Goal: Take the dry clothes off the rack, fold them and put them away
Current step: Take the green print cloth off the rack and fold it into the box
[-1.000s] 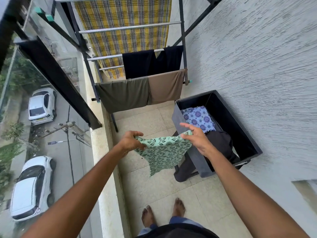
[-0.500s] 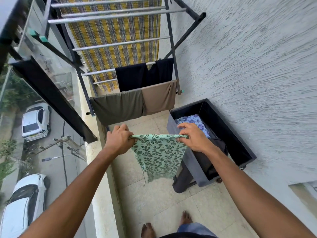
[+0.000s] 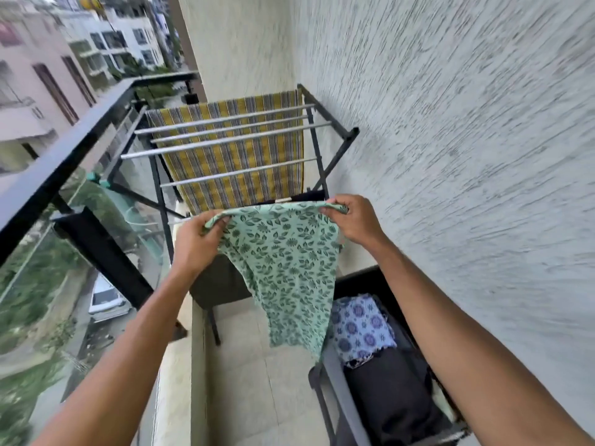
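Observation:
A green cloth with a dark leaf print point(image 3: 289, 265) hangs stretched between my two hands in front of the drying rack point(image 3: 225, 130). My left hand point(image 3: 196, 246) pinches its upper left corner. My right hand point(image 3: 354, 220) pinches the upper right corner. A yellow checked cloth point(image 3: 238, 159) is draped over the rack's far rails. Dark garments on the lower rails are mostly hidden behind the green cloth. A dark bin point(image 3: 335, 381) at the lower right holds a folded blue floral cloth point(image 3: 360, 329) and a dark folded garment point(image 3: 392, 394).
A rough plastered wall point(image 3: 450, 156) runs close along the right. On the left, a black railing point(image 3: 64, 149) tops a glass balcony panel over a street with a parked car. A low ledge point(image 3: 177, 381) borders the narrow tiled floor point(image 3: 251, 381).
Both hands have raised the green cloth from near the bin up to rack height and pulled it taut. The view has tilted upward, off my feet and the floor.

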Demonstrator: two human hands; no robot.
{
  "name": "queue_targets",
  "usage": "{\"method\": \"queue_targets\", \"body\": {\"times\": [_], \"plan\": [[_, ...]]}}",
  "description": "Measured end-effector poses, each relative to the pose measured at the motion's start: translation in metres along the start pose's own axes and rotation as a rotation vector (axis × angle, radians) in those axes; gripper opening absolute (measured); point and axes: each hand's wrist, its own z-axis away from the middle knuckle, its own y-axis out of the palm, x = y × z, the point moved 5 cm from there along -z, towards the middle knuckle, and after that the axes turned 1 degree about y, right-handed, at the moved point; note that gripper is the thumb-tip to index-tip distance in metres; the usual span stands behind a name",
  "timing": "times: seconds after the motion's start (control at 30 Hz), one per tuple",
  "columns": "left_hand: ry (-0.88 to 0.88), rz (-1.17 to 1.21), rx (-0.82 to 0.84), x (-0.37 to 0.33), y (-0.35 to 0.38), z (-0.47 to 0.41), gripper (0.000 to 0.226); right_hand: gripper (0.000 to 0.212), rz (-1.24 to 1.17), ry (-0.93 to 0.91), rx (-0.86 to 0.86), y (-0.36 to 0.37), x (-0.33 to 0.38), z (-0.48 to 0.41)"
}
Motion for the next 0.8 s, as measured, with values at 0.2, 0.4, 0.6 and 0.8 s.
{"method": "queue_targets", "body": {"times": [0.2, 0.4, 0.6, 0.8], "plan": [[0.192, 0.035, -0.158, -0.111, -0.01, -0.018, 0.019, 0.015, -0.1, -0.173, -0.172, -0.096, 0.044, -0.045], [0.343, -0.067, -0.082, -0.138, 0.039, 0.025, 0.02, 0.014, -0.15, -0.153, -0.173, -0.163, 0.011, 0.014], [0.134, -0.234, 0.451, -0.04, 0.168, 0.161, 0.04, 0.01, -0.128, 0.292, 0.117, -0.148, -0.148, 0.172], [0.08, -0.507, 0.995, 0.027, 0.282, 0.292, 0.036, 0.017, 0.178, 0.607, 0.334, -0.116, -0.269, 0.315]]}}
